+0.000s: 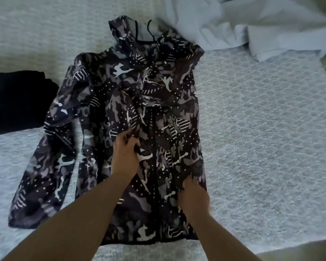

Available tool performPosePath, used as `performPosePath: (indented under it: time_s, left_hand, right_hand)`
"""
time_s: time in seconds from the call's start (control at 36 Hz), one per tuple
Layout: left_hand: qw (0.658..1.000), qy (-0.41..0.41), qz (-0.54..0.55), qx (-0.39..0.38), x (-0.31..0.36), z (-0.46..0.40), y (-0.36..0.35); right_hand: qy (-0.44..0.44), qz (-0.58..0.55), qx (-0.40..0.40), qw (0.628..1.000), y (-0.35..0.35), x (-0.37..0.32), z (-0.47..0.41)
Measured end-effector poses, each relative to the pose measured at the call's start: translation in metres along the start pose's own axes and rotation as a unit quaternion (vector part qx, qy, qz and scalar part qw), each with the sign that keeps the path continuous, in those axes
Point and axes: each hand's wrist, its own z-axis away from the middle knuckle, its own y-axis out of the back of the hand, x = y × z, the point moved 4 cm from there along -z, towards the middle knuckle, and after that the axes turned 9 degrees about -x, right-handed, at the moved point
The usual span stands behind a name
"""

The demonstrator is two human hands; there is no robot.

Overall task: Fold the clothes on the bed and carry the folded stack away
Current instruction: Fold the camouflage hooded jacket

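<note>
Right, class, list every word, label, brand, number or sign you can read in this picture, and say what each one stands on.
None can be read.
Patterned jacket: camouflage patches, dots and stripes only, no letters or numbers; no tag or brand mark shows.
Black garment at the left edge: plain, no print visible.
Pale blue cloth at the top: plain, no print visible.
Bed cover: textured weave, no writing.
The picture is also slightly blurred.

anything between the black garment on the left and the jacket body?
Head view: the camo jacket's spread sleeve and a strip of bare bedspread separate it from the black garment.
</note>
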Motion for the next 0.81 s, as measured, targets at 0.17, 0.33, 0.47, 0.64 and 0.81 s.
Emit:
performPosePath:
  time_s: [0.17,0.33,0.47,0.64,0.81]
  left_hand:
    - [0.927,0.223,0.289,0.09,-0.028,-0.004,0.04]
    - [0.831,0.228,0.483,0.156,-0.035,-0.008,0.091]
    - [0.826,0.152,0.515,0.171,-0.02,-0.006,0.134]
    - [0.769,0.091,0.606,0.182,0.017,-0.01,0.162]
    - [0.838,0.153,0.476,0.216,0.046,-0.019,0.163]
  right_hand:
    - [0.0,0.029,-0.064,0.998,0.009,-0.009,0.006]
    - [0.141,-0.147,-0.046,0.978,0.073,-0.089,-0.001]
    - [0.215,-0.446,-0.106,0.862,0.129,-0.173,0.014]
    - [0.188,-0.632,-0.175,0.731,0.175,-0.224,0.033]
    - [0.2,-0.718,-0.205,0.634,0.218,-0.227,0.022]
